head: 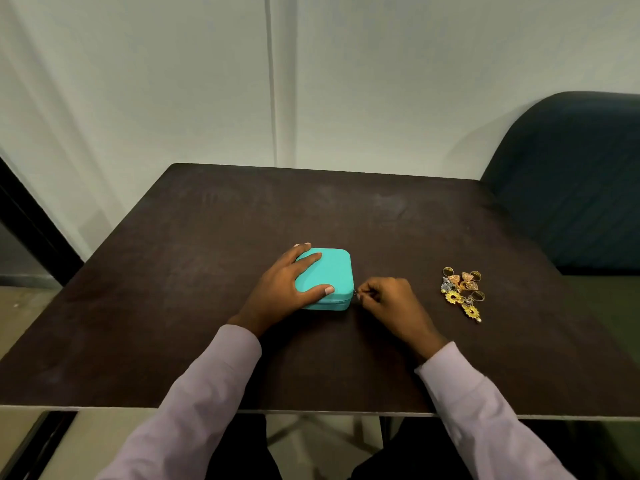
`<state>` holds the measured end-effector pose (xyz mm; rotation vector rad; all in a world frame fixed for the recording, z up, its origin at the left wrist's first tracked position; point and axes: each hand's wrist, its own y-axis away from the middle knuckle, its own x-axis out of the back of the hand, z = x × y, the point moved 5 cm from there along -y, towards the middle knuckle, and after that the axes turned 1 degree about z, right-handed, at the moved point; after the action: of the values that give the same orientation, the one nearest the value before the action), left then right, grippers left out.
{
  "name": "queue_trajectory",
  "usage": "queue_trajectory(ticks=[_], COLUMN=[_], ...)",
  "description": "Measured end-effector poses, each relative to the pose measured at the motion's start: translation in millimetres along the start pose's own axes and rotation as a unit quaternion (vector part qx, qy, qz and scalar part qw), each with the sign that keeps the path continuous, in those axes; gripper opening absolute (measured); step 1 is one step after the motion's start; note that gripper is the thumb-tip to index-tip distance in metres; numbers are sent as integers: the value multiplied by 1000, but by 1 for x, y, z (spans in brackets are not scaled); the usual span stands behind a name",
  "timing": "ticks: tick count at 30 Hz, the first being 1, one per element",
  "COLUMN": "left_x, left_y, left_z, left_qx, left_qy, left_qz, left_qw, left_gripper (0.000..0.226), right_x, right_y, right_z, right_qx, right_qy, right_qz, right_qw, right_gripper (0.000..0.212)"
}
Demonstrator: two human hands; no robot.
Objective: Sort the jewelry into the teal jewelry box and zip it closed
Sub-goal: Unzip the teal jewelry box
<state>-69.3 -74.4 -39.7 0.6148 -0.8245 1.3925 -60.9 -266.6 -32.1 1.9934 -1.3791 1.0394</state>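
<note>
Sleeves (207, 386) reach over a dark table (173, 271) to a closed teal box (329, 271).

Right hand (391, 299) pinches the zipper pull (355, 294) at the box's near right corner; left hand (287, 282) lies flat on the lid, fingers straight. Jewelry (462, 292) sits piled well to the right, apart from both hands. No writing is legible.

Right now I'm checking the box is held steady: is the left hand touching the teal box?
Touching. The head view shows the left hand lying on the teal box, fingers across the lid and thumb along its near edge.
</note>
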Motion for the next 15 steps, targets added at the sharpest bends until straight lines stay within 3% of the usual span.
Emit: queue_trajectory(ticks=[4, 15], left_x=[-1, -3], left_y=[0, 1], left_z=[1, 1], left_qx=[3, 20], left_qy=[-3, 14], left_qz=[-5, -12], left_qw=[1000, 1000], left_gripper=[74, 74], right_x=[-11, -63], right_y=[23, 36], right_z=[-10, -56], right_qx=[-35, -83], right_qy=[-17, -106], right_qz=[77, 168], right_qw=[996, 977], right_gripper=[10, 15])
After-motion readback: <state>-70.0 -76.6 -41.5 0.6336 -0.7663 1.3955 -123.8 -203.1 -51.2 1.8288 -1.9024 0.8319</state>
